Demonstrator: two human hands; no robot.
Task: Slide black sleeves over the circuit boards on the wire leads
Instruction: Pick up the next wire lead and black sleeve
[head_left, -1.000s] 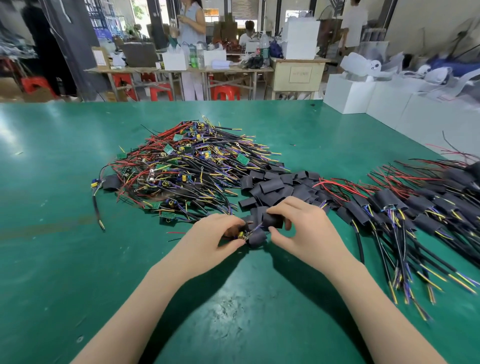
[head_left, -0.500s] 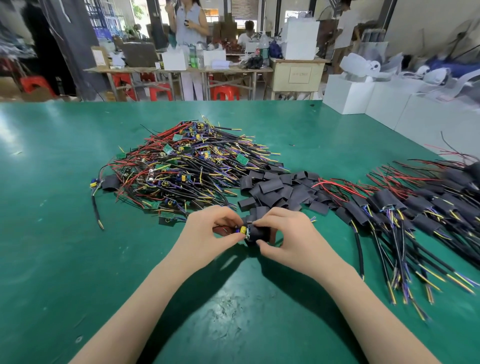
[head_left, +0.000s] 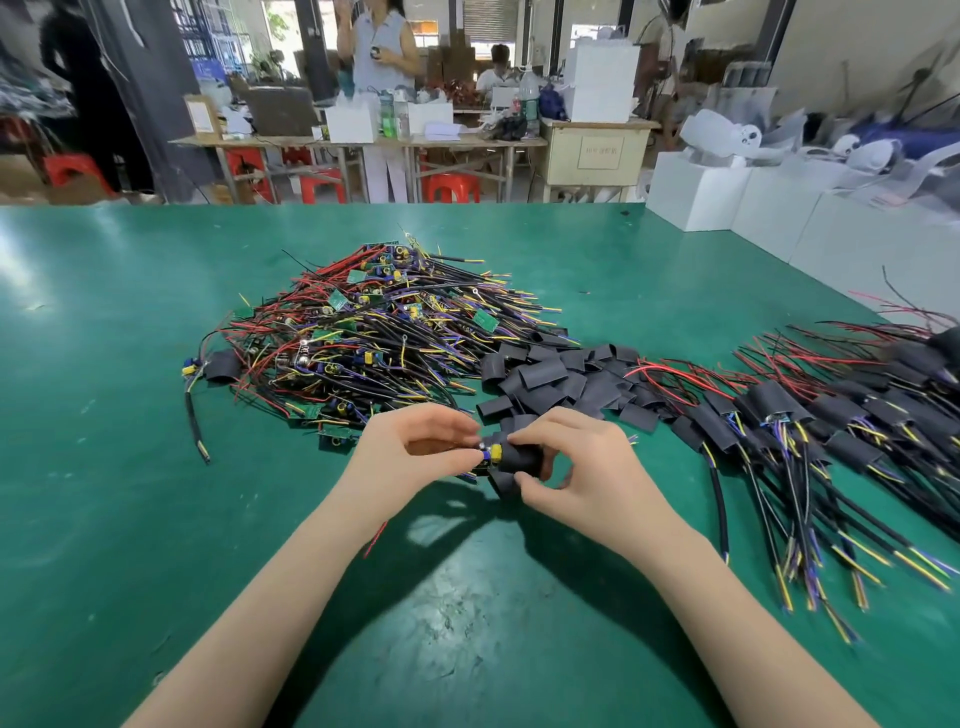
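Note:
My left hand (head_left: 410, 457) pinches the end of a small circuit board (head_left: 489, 453) with blue and yellow parts. My right hand (head_left: 576, 467) grips a black sleeve (head_left: 519, 458) that covers most of that board, just above the green table (head_left: 156, 519). Red wire leads trail under my left wrist. A second black sleeve lies under my right fingers. A heap of bare boards on wire leads (head_left: 363, 338) lies behind my left hand. Loose black sleeves (head_left: 556, 379) are piled behind my right hand.
Sleeved boards with long leads (head_left: 831, 431) lie spread at the right. One sleeved lead (head_left: 218, 369) lies left of the heap. White boxes (head_left: 727, 192) line the far right edge. People, tables and red stools stand beyond the table.
Both hands have lifted slightly and shifted right. The sleeve has slid further over the board, leaving only its blue and yellow end showing.

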